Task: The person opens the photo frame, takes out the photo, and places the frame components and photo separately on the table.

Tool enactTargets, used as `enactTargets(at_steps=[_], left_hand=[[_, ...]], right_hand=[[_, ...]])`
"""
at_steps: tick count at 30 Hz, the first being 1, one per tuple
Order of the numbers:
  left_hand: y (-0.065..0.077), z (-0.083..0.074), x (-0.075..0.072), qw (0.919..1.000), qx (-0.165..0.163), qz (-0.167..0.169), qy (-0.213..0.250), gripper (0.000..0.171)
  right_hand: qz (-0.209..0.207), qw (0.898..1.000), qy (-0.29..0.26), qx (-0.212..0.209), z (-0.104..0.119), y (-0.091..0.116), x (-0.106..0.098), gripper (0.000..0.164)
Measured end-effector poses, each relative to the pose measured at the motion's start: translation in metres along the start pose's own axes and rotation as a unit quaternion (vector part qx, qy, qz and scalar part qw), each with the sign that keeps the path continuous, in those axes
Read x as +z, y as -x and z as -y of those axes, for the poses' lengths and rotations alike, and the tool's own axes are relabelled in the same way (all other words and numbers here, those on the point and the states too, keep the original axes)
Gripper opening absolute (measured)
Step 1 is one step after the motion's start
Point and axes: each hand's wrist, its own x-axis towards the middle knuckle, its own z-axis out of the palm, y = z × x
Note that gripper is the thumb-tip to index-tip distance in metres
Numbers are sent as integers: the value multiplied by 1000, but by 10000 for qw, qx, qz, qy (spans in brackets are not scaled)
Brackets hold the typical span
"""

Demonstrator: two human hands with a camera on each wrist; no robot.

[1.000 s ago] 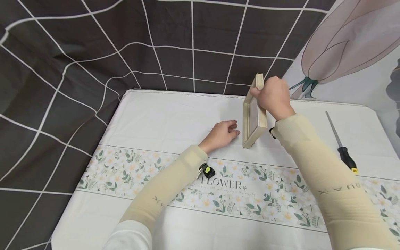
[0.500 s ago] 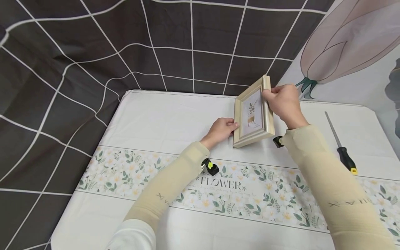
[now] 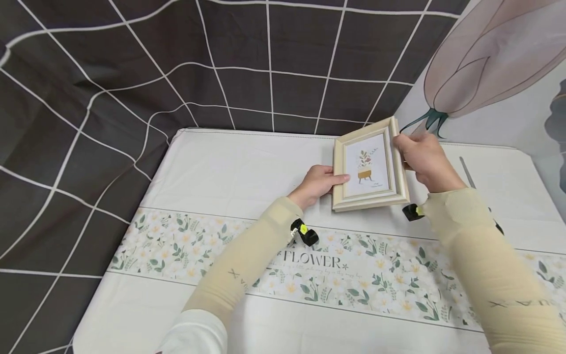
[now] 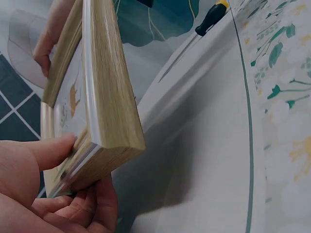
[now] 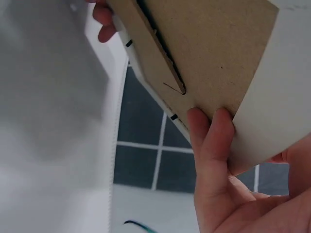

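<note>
A cream wooden picture frame (image 3: 371, 198) is held tilted up over the white part of the table, its print of a potted plant facing the head camera. My left hand (image 3: 319, 183) grips its left side, thumb on the front and fingers behind, as the left wrist view also shows. At the upper right edge my right hand (image 3: 426, 160) pinches the frame, fingers against the back. In the right wrist view the brown backing board (image 5: 228, 53) shows, with a stand leg (image 5: 155, 46) and small black clips along the rim.
A screwdriver (image 4: 212, 19) with a black and yellow handle lies on the table to the right, partly hidden by the right arm in the head view. Dark gridded cloth (image 3: 247, 49) hangs behind and to the left. A flowered band (image 3: 318, 275) crosses the tablecloth.
The picture frame has turned from edge-on until its print faces the head camera. My left hand, at first apart from it, now grips its left side; my right hand has moved right.
</note>
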Motion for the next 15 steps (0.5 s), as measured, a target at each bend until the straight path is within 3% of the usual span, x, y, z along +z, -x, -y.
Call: enactTargets(at_steps=[8,15], left_hand=[[0,-10,16,9969,-3,-392,-680,22],[-6,-22,34,9821,-147,-888,-1653,22]], right_hand=[[508,9972,-323,437,-19,-5,-14,66],[573,9946,-354,789,-34,-14,-19,66]])
